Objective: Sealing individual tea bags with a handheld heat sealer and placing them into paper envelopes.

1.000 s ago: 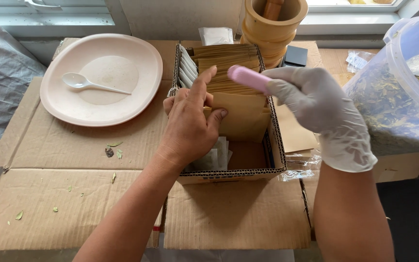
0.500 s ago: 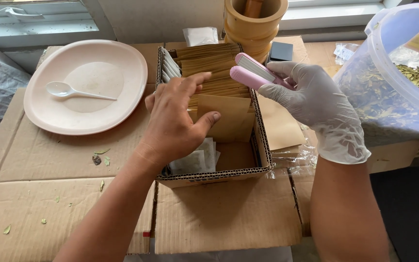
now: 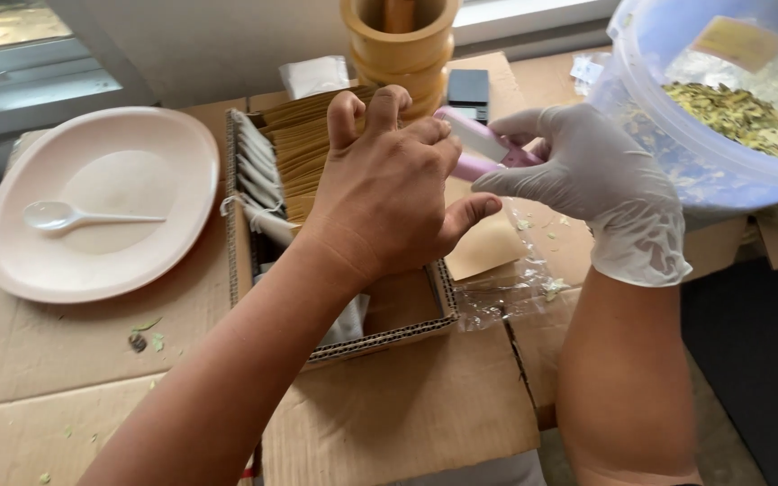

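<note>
My bare left hand [image 3: 389, 189] hovers over an open cardboard box [image 3: 380, 337], its bent fingertips resting on a row of upright brown paper packets [image 3: 303, 144] and its thumb spread to the right. White sachets [image 3: 254, 171] stand along the box's left side. Just right of the box, my gloved right hand [image 3: 596, 180] grips a pink clamp-like tool [image 3: 479, 144], which points left toward my left hand. A loose brown envelope [image 3: 488, 247] lies below the thumb, partly hidden.
A pale plate [image 3: 128, 180] with a white plastic spoon [image 3: 65, 216] sits at the left. Behind the box stand a wooden mortar [image 3: 398, 45] and a small black object [image 3: 468, 87]. A clear tub [image 3: 695, 153] of dried leaves [image 3: 736, 112] fills the right. Crumpled clear plastic [image 3: 506, 292] lies on the cardboard.
The camera has shifted right and closer. My left hand has risen and curled over the brown packets, its thumb lifting off the front envelope. My right hand still holds the pink tool.
</note>
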